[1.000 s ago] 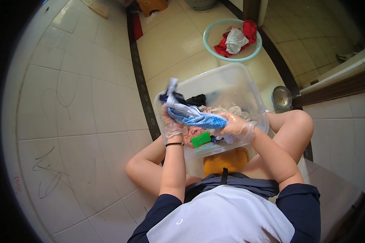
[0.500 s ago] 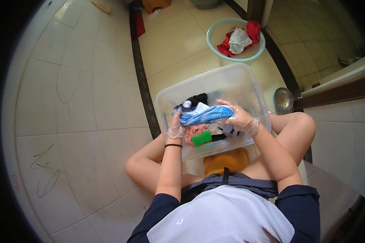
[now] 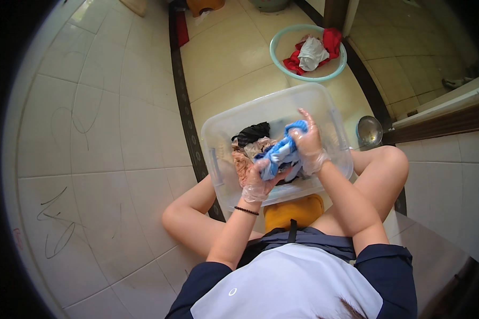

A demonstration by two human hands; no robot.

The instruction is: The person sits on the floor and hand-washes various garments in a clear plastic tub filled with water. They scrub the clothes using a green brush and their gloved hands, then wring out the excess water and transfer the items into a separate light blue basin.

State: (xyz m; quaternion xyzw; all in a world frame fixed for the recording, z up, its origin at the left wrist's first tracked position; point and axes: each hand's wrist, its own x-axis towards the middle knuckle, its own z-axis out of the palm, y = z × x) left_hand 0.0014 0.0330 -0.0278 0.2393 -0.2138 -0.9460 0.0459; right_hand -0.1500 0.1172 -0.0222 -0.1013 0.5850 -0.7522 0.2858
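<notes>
A bunched blue-and-white patterned cloth [image 3: 283, 154] is stretched between my two hands above a translucent plastic tub [image 3: 226, 119]. My left hand [image 3: 257, 182], in a clear plastic glove, grips its lower left end. The upper right end is closed in my right hand [image 3: 307, 142], gloved the same way, with one finger sticking up. Inside the tub, beyond my left hand, lie a crumpled black cloth [image 3: 253, 134] and a peach cloth [image 3: 241, 164]. Darker fabric lies beneath the hands, partly covered by them.
My bent knees flank the tub, with an orange stool [image 3: 294, 211] between my legs. A pale teal basin [image 3: 274, 57] holding red and white clothes stands at the far right. A round metal bowl [image 3: 369, 131] sits near the doorway. Tiled wall [image 3: 101, 143] rises at the left.
The blue cloth has gone from stretched level to bunched and slanted. My left hand moved right and nearer me, my right hand slightly farther away. The green block is now out of sight.
</notes>
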